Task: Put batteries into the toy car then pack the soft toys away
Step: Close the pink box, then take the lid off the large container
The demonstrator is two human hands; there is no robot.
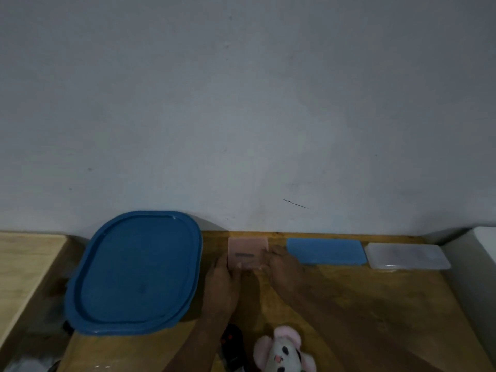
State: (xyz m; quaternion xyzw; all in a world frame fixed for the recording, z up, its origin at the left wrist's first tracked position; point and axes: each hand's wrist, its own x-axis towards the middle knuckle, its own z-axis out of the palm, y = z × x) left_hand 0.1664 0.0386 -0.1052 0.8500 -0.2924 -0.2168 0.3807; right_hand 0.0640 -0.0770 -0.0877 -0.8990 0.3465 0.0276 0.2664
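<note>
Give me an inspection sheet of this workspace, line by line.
Surface: wooden table, dimly lit, against the wall.
Job's things: soft toy, white with pink ears, at the near edge; dark object beside it, too dim to identify; no batteries seen.
Clutter: large blue lid at left; pink box, blue flat box and clear flat box in a row along the wall.
Hands: left hand and right hand both grip the pink box.
Cables: nothing seen.
Surroundings: grey wall; paler wooden surface at left.
</note>
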